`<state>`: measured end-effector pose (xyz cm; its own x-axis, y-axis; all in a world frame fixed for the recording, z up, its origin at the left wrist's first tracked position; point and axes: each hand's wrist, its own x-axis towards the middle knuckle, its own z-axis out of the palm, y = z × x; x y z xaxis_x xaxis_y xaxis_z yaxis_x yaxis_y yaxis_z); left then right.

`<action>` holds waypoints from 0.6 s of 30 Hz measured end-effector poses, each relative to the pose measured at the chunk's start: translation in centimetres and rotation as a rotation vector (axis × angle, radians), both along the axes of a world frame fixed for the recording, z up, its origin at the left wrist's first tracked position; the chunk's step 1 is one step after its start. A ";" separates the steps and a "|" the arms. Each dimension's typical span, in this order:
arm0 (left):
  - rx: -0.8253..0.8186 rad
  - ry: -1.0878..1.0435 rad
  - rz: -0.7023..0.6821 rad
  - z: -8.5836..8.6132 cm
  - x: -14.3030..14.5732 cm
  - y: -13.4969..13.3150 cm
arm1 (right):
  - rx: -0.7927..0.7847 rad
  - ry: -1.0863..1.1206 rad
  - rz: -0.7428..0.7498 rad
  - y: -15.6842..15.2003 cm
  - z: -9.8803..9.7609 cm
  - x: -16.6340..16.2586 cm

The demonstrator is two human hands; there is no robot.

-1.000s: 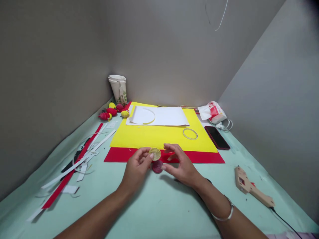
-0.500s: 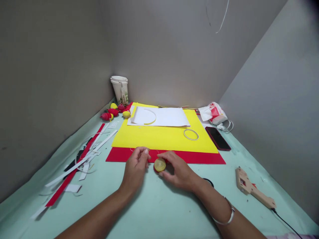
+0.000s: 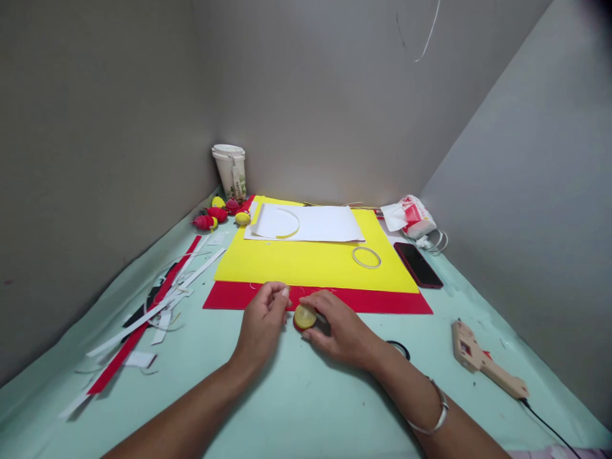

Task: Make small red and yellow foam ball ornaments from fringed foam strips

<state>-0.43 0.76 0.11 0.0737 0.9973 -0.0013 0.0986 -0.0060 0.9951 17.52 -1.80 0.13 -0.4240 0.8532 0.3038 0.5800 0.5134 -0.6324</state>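
My right hand curls round a small round piece with a yellow ribbed top and a red underside, held low at the near edge of the red sheet. My left hand sits just left of it with thumb and fingertips pinched together; I cannot make out anything between them. A yellow sheet lies on the red one, with white paper and a curved yellow strip on its far part. A thin ring lies on the yellow sheet.
Red, white and black paper strips litter the left side. Small red and yellow pieces and a paper cup stand in the far corner. A dark phone, a crumpled packet and a glue gun lie right.
The yellow disc was held up in my left fingers above a red piece; now it sits on the red piece in my right hand, lowered toward the table. My left fingers let go.
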 end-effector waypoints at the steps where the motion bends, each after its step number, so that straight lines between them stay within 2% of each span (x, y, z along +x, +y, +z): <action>1: -0.001 0.002 -0.001 0.0 0.0 0.0 | 0.001 -0.004 0.002 0.0 0.1 -0.1; 7: 0.001 -0.007 -0.003 0.3 0.1 -0.2 | -0.005 -0.021 -0.012 0.0 0.0 -0.3; 12: 0.006 -0.014 -0.007 0.0 0.1 -0.2 | 0.023 0.108 -0.103 0.3 -0.8 0.2; 15: 0.000 -0.032 -0.080 -0.1 0.1 -0.3 | 0.026 0.215 -0.214 0.6 -1.0 0.4; 18: -0.011 -0.039 -0.227 0.0 0.2 -0.7 | 0.051 0.237 -0.235 0.6 -1.2 0.4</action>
